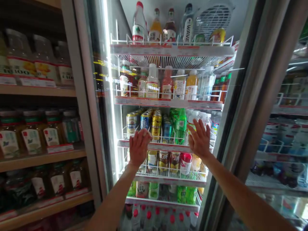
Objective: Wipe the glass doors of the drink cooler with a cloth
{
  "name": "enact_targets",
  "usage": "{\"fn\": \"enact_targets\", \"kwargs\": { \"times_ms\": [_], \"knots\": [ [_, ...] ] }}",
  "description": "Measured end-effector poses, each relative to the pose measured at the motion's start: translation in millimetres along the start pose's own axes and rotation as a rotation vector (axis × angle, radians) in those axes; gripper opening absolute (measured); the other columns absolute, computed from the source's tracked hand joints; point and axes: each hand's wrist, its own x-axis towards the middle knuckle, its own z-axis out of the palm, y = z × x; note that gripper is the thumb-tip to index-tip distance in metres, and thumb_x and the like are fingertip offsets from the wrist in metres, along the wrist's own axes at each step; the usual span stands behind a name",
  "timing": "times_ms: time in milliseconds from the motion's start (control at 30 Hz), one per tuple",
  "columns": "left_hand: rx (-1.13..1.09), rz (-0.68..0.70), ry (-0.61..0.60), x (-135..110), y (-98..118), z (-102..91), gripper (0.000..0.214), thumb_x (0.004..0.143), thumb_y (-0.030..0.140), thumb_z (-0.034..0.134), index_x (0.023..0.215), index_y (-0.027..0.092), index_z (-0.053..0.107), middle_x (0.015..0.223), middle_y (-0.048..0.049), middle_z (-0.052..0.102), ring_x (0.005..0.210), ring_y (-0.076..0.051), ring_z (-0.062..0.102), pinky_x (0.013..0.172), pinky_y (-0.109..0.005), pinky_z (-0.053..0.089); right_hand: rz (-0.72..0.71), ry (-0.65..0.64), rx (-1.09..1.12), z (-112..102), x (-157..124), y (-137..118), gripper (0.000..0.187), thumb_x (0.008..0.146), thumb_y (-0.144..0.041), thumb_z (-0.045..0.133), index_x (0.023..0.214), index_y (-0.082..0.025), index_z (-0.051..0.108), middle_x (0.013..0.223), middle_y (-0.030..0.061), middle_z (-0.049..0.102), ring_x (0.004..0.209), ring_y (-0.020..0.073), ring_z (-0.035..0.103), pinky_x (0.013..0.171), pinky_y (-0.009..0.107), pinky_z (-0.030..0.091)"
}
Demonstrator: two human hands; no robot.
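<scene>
My left hand is raised in front of the drinks fridge, at the height of the can shelf. Its fingers are close together over a small white cloth or tissue, of which only an edge shows. My right hand is held up with fingers spread and nothing in it, before green bottles and clear ones. Reflections show a glass door between me and the shelves; whether either palm touches it I cannot tell. Gold cans and blue cans stand behind, between my hands.
Wire shelves with white fronts hold bottles and cans above and below my hands. To the left, wooden shelves carry jars and bottles. A thick metal door frame rises at right, with another stocked fridge section beyond it.
</scene>
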Motion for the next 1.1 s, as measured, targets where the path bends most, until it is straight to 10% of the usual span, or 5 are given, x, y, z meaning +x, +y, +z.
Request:
{"fn": "enact_targets", "kwargs": {
  "times_ms": [133, 333, 533, 933, 1100],
  "knots": [
    [0.079, -0.276, 0.23, 18.8, -1.6, -4.0, 0.055, 0.092, 0.023, 0.034, 0.145, 0.017, 0.02, 0.15, -0.013, 0.022, 0.142, -0.022, 0.008, 0.115, -0.048, 0.012, -0.003, 0.035, 0.03, 0.0, 1.6, -2.0, 0.04, 0.086, -0.018, 0.044, 0.125, -0.025, 0.051, 0.145, 0.0039, 0.04, 0.139, 0.0201, 0.026, 0.114, 0.045, 0.016],
    [0.02, 0.412, 0.007, 29.2, 37.2, 8.1, 0.049, 0.088, 0.021, 0.046, 0.136, 0.03, 0.04, 0.142, -0.0011, 0.042, 0.141, -0.016, 0.016, 0.117, -0.038, 0.01, -0.045, 0.06, 0.076, -1.8, 3.3, -1.0, 0.047, 0.085, -0.014, 0.044, 0.131, -0.024, 0.045, 0.148, 0.0048, 0.035, 0.14, 0.0219, 0.026, 0.115, 0.046, 0.017],
    [0.081, -0.274, 0.292, 48.6, -16.4, -5.6, 0.053, 0.095, 0.025, 0.027, 0.146, 0.019, 0.013, 0.151, -0.0104, 0.022, 0.142, -0.018, 0.008, 0.116, -0.048, 0.011, -0.032, 0.049, 0.08, -1.2, 3.1, -2.2, 0.051, 0.086, -0.014, 0.043, 0.136, -0.026, 0.039, 0.151, 0.0029, 0.031, 0.141, 0.0212, 0.022, 0.115, 0.048, 0.017],
    [0.028, -0.23, 0.305, 92.4, 9.0, -2.7, 0.052, 0.093, 0.027, 0.033, 0.143, 0.019, 0.026, 0.151, -0.0118, 0.024, 0.142, -0.023, 0.01, 0.114, -0.05, 0.013, -0.022, 0.054, 0.088, 0.9, 2.8, -3.3, 0.049, 0.086, -0.012, 0.043, 0.133, -0.025, 0.042, 0.148, 0.0046, 0.035, 0.141, 0.0207, 0.022, 0.115, 0.048, 0.017],
    [-0.005, 0.323, 0.097, 97.9, 43.6, 7.9, 0.055, 0.089, 0.021, 0.044, 0.141, 0.027, 0.03, 0.144, -0.0035, 0.04, 0.141, -0.017, 0.016, 0.117, -0.04, 0.012, -0.017, 0.054, 0.108, 0.9, 3.0, -3.5, 0.052, 0.086, -0.012, 0.043, 0.136, -0.025, 0.039, 0.148, 0.0048, 0.035, 0.141, 0.0209, 0.021, 0.115, 0.05, 0.016]
  ]
}}
